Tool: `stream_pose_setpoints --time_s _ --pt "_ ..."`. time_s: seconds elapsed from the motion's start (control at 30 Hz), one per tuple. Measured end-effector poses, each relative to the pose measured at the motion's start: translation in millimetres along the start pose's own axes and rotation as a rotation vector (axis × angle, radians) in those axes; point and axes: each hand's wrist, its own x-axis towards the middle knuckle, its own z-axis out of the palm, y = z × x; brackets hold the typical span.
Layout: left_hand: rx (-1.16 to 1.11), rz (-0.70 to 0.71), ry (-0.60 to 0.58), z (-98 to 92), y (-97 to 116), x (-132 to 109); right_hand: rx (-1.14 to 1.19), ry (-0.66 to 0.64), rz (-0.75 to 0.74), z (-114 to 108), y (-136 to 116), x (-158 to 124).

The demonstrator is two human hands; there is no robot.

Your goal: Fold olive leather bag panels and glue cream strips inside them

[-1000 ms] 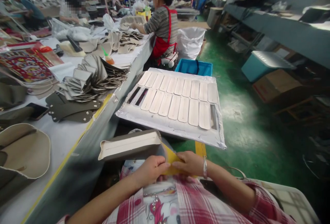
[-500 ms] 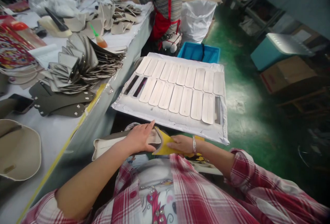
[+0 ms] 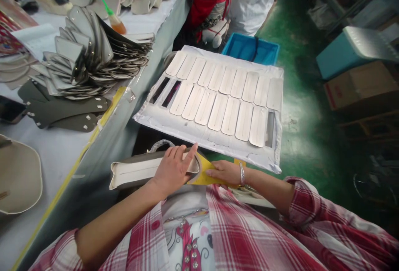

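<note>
My left hand is closed over a long grey-brown bag piece with a pale inner panel, its thumb and fingers wrapped around the right end. In my right hand is a flat yellow sheet, pinched between thumb and fingers. The sheet's left edge meets the open end of the bag piece; how far it reaches inside is hidden. Just beyond my hands lies a white cloth-covered board carrying two rows of cream rounded strips.
On the left, a table with a yellow-taped edge holds stacked grey pieces, a glue bottle and a pale curved piece. A blue crate stands behind the board. A person in a red apron is ahead.
The view has tipped downward, so the table and board appear shifted. More of the bag piece's pale panel shows, and my left fingers are more curled over its end. Both hands keep their hold.
</note>
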Motion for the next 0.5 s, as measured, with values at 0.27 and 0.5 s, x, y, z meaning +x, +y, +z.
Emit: stream_pose_setpoints --time_s 0.27,0.5 --pt "0.053 -0.031 0.039 2.4 5 -5 -0.009 0.052 0.052 3 -5 1" --pt "0.110 -0.028 0.080 5.5 7 -10 -0.055 0.072 0.113 4 -22 -1"
